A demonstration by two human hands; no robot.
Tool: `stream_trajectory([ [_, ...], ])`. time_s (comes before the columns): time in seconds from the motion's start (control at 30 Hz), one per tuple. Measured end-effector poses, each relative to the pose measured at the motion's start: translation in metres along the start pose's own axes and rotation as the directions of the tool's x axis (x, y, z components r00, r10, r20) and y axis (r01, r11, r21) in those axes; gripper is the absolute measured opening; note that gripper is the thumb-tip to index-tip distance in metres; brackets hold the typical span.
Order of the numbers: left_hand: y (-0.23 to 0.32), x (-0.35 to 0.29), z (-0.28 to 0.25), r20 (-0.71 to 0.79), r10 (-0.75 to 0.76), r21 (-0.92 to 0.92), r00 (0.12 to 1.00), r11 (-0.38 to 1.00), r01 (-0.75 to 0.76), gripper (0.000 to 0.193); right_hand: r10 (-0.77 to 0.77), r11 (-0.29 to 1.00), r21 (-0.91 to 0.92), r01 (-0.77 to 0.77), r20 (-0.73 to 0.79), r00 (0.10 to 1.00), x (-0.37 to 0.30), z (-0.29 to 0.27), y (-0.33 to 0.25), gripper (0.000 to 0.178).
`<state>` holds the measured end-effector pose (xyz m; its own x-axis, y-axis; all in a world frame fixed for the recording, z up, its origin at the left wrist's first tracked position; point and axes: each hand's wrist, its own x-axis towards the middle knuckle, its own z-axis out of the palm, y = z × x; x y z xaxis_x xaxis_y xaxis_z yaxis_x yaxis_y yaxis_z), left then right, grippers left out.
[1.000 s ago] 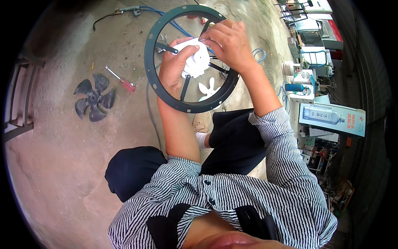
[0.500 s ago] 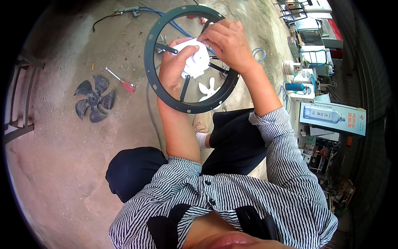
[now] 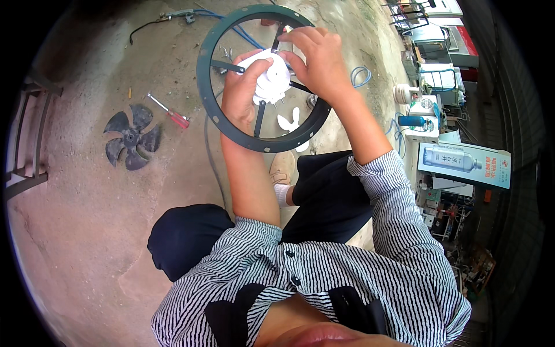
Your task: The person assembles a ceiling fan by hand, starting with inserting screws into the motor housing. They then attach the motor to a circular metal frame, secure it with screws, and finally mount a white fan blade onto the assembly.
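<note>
With left hand (image 3: 238, 95) clasping white housing (image 3: 270, 84), already centred in black ring (image 3: 266, 145), and right hand (image 3: 324, 61) spread alongside, has dark fan blade (image 3: 130, 137) still off!

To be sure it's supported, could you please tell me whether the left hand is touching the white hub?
Touching: in the head view, the left hand lays its thumb across the white hub.

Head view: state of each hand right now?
Left hand: closed, holding round white plastic-looking hub inside black ring frame.
Right hand: open, thumb and fingertips parted beside hub.
</note>
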<state>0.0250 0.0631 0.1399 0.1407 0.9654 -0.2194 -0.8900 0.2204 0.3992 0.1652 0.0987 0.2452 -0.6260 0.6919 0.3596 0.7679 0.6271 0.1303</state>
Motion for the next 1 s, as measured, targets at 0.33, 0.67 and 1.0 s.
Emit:
stream_trajectory([
  [0.33,0.006,0.001,-0.010,-0.069,0.154,-0.134,0.986,0.978,-0.162,0.052,0.629,0.621,0.235,-0.747,0.420,0.655,-0.021,-0.024,-0.004,0.061],
  [0.67,0.004,0.013,-0.015,0.100,0.138,-0.151,0.985,0.981,-0.122,0.050,0.530,0.369,0.424,-0.827,0.635,0.562,-0.022,-0.031,0.023,0.076],
  [1.0,0.004,0.003,-0.026,-0.023,0.148,-0.182,0.989,0.972,-0.150,0.047,0.528,-0.064,-0.028,-0.998,0.847,-0.058,-0.266,0.080,0.116,0.039],
])
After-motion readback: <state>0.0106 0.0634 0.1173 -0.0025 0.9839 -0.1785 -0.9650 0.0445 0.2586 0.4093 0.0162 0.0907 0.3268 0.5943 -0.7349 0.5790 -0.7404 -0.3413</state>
